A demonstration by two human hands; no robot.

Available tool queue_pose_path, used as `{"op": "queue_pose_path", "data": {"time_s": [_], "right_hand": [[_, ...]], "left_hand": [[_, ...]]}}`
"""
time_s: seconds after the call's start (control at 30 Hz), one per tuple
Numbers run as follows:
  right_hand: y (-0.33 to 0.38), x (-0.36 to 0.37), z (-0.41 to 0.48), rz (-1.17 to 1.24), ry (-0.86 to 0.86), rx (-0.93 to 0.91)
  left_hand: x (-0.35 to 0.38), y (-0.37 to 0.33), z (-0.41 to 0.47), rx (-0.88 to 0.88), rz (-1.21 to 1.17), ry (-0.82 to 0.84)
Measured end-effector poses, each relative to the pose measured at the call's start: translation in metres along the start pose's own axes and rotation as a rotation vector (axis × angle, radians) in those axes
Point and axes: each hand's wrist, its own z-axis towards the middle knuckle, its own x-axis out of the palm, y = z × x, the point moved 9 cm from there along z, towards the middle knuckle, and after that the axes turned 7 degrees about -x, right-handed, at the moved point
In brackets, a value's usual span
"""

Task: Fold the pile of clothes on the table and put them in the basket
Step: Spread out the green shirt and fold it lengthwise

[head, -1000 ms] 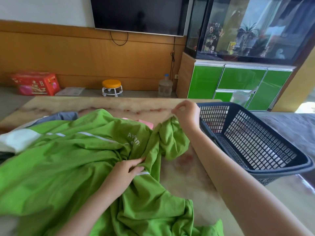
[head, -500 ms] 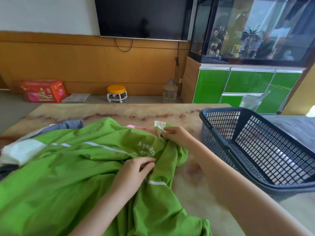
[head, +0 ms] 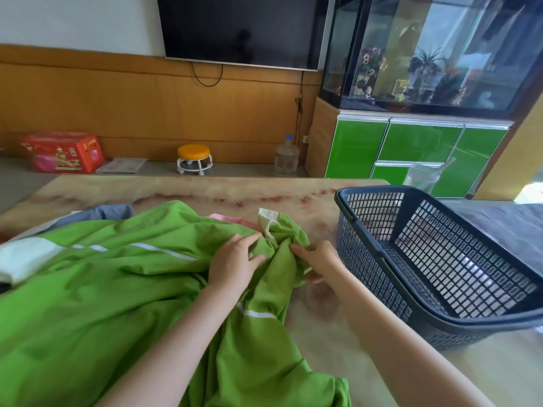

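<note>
Fingers point(head: 248, 240) of left hand point(head: 235, 264), right hand point(head: 320, 258) grip crumpled green garment point(head: 102, 295).

1 green garment point(head: 117, 289), 1 basket point(head: 376, 188), 1 stool point(head: 194, 158), 1 television point(head: 241, 27).

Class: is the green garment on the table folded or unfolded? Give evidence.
Unfolded: the green fabric garment lies rumpled across the marble table; left hand and right hand grip its end.
</note>
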Motion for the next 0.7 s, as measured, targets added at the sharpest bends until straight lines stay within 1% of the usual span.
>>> {"op": "queue_pose_path", "data": {"time_s": [0.07,0.17,0.23,0.3,0.33,0.37,0.43,0.47,0.5,0.57,0.63,0.7], "right_hand": [[0.006,-0.004,0.013,0.115,-0.021,-0.016],[0.03,-0.022,0.04,0.373,-0.152,-0.068],[0.057,-0.044,0.055,0.383,-0.289,-0.152],[0.09,-0.058,0.061,0.318,-0.359,-0.264],[0.106,-0.055,0.062,0.262,-0.312,-0.313],[0.117,-0.044,0.066,0.175,-0.223,-0.346],[0.121,-0.017,0.065,-0.038,-0.012,-0.348],[0.114,-0.011,0.064,-0.121,0.027,-0.332],[0.106,-0.01,0.059,-0.159,0.033,-0.314],[0.088,-0.014,0.043,-0.183,-0.006,-0.324],[0.058,-0.013,0.023,-0.191,-0.013,-0.283],[0.019,-0.005,0.009,-0.175,0.006,-0.194]], "left_hand": [[0.0,0.005,0.002,-0.007,-0.013,-0.004],[-0.007,0.013,0.004,-0.022,-0.098,-0.003],[-0.013,0.017,0.006,-0.028,-0.161,-0.011],[-0.018,0.018,0.008,-0.033,-0.194,-0.033],[-0.019,0.019,0.009,-0.04,-0.195,-0.045],[-0.019,0.019,0.009,-0.048,-0.189,-0.049],[-0.016,0.02,0.009,-0.062,-0.177,-0.019],[-0.013,0.021,0.008,-0.065,-0.181,0.008],[-0.011,0.021,0.009,-0.064,-0.192,0.033],[-0.01,0.023,0.01,-0.046,-0.198,0.042],[-0.014,0.024,0.014,-0.017,-0.127,-0.002],[-0.018,0.026,0.021,-0.002,-0.048,-0.053]]}}
